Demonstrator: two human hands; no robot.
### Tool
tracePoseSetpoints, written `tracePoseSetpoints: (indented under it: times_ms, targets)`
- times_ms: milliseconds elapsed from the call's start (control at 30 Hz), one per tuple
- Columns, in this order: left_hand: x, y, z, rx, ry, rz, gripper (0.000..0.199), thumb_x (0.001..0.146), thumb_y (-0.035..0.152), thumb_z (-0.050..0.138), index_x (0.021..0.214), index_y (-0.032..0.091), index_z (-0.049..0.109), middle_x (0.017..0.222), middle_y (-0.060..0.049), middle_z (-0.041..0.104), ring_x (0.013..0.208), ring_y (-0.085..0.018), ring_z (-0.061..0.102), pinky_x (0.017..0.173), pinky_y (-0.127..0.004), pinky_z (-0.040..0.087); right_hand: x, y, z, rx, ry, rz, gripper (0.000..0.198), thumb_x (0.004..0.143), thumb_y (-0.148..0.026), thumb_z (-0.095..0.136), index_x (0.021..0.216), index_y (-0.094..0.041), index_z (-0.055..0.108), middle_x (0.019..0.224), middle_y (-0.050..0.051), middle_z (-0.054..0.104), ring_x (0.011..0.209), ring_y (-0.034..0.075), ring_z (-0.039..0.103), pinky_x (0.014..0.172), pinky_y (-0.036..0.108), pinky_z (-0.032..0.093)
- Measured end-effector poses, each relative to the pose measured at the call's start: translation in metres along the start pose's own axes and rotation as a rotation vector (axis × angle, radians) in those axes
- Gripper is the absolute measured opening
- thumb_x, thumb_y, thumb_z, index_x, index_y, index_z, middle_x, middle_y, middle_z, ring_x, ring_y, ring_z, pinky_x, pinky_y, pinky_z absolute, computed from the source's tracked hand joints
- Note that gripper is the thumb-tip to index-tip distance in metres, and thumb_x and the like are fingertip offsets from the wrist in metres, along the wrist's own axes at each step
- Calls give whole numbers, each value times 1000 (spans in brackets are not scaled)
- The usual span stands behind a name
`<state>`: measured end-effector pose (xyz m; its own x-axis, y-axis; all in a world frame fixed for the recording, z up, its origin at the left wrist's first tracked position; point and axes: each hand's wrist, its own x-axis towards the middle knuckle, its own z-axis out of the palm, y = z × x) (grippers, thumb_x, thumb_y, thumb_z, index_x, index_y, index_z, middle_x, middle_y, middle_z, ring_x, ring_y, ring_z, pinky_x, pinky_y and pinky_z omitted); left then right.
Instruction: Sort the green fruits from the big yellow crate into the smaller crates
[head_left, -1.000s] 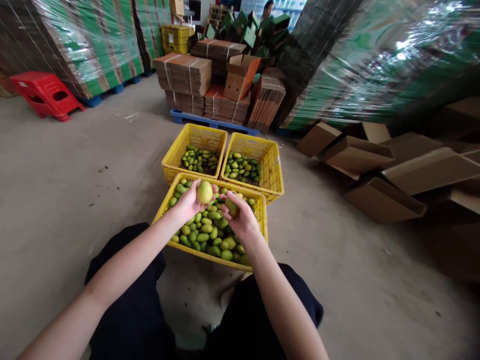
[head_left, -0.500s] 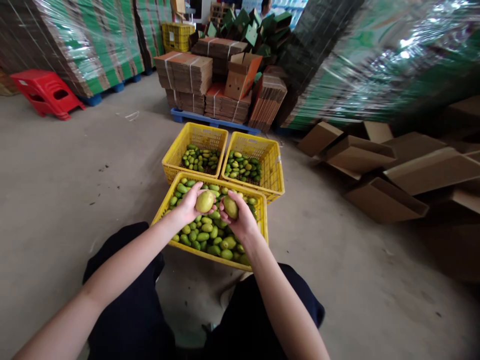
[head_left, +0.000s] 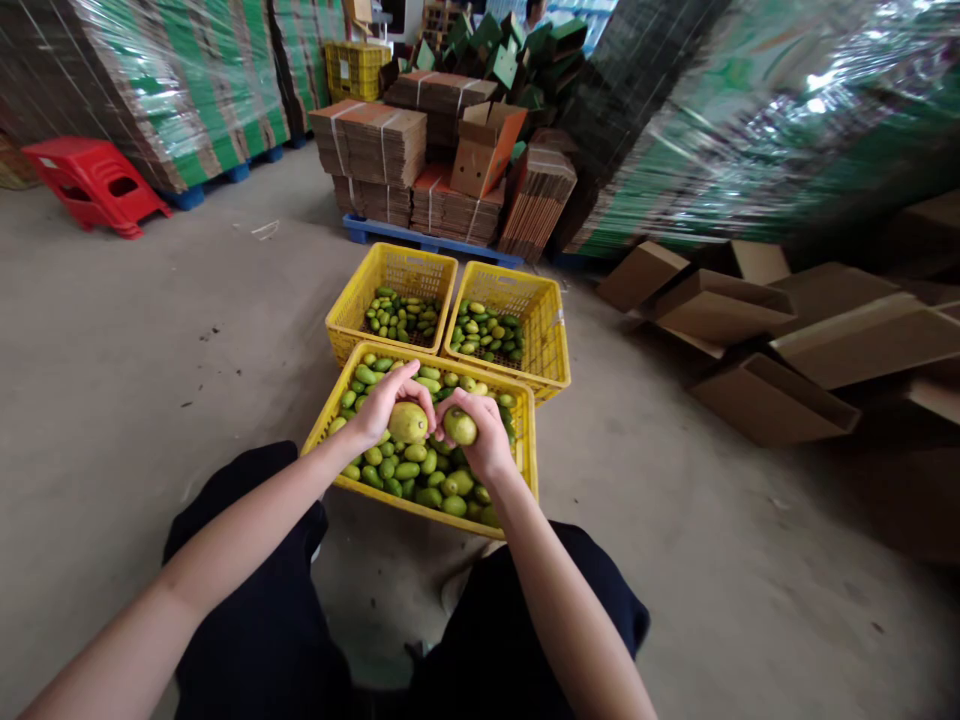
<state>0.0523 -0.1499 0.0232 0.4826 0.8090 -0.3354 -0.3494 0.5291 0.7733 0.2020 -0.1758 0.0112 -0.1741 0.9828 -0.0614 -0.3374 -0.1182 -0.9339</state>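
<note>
My left hand (head_left: 384, 402) is curled round a large yellow-green lemon (head_left: 408, 423), whose near side faces me. A second, greener lemon (head_left: 460, 427) is gripped in my right hand (head_left: 487, 432), one end pointing toward me. The two hands are close together over the front yellow crate (head_left: 420, 512). Many green and yellowish lemons (head_left: 409, 471) fill the crate below, partly hidden by my hands and forearms.
Behind stand two more yellow crates, the left one (head_left: 341, 322) and the right one (head_left: 551, 352), both with green lemons. Farther back are bundled flat cartons (head_left: 371, 145) on a blue pallet. Open cardboard boxes (head_left: 772, 400) lie right; a red stool (head_left: 97, 185) stands left.
Both hands have turned over the lemons, with the fingers now more on top. The right lemon has rotated so its end faces me. The crates stay put.
</note>
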Motion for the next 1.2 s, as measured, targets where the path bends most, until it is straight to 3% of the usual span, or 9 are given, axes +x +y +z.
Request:
tracePoseSetpoints:
  times_ms: [133,300,400,533,700,800,900,1033,1200]
  targets:
    - [0,-1,3,-39,-15,29,56,97,39,32,55,17,63,45,-8,58,42,-16,58,41,-24,43,1,-2,0,20,-61,6,50,74,-64,66,56,-18,66,44,1,57,36,9,42,37,22,28]
    - [6,2,1,-413,193,-33,46,95,42,35,67,14,60,57,-6,61,42,-12,55,38,-21,44,8,0,0,253,-17,221,55,68,-74,65,68,-19,61,52,-3,58,30,5,33,31,20,17]
    - [11,2,-3,-502,237,-126,38,95,39,42,76,12,61,62,-6,61,45,-10,57,39,-17,47,12,2,-2,336,-15,276,47,69,-65,67,77,-19,63,57,-3,62,29,5,35,30,20,20]
    - [15,0,-3,-462,217,-109,26,92,31,50,74,13,59,60,-2,60,40,-7,52,35,-13,42,14,5,-5,383,69,213,31,70,-49,68,81,-19,66,57,-3,62,30,6,36,30,19,22]
    - [17,0,1,-474,216,-80,22,87,24,48,73,13,62,58,-3,62,45,-10,58,42,-17,50,17,-2,-9,510,183,203,14,70,-33,64,68,-20,62,60,1,63,57,15,61,49,25,52]
    - [21,2,3,-528,194,-88,20,85,21,49,83,12,66,67,-5,68,49,-9,61,43,-15,49,23,-7,-12,553,225,109,8,71,-29,62,73,-21,64,79,3,73,77,20,69,65,32,59]
    - [29,3,6,-606,165,40,26,84,19,48,100,15,69,88,-7,75,70,-11,70,57,-16,55,30,-5,-11,621,291,-4,11,73,-23,63,83,-24,67,98,1,76,91,20,71,76,35,60]
    - [42,-2,10,-635,109,250,33,84,19,47,109,20,68,107,-6,75,107,-19,69,85,-29,58,39,4,-4,738,345,-24,9,75,-23,61,82,-24,67,100,0,76,92,17,71,81,33,59]
    - [55,-8,14,-707,85,254,24,88,21,47,94,17,69,94,-6,77,101,-18,71,92,-30,56,46,11,7,805,404,-54,8,76,-29,62,74,-22,67,88,3,76,95,16,71,84,27,59]
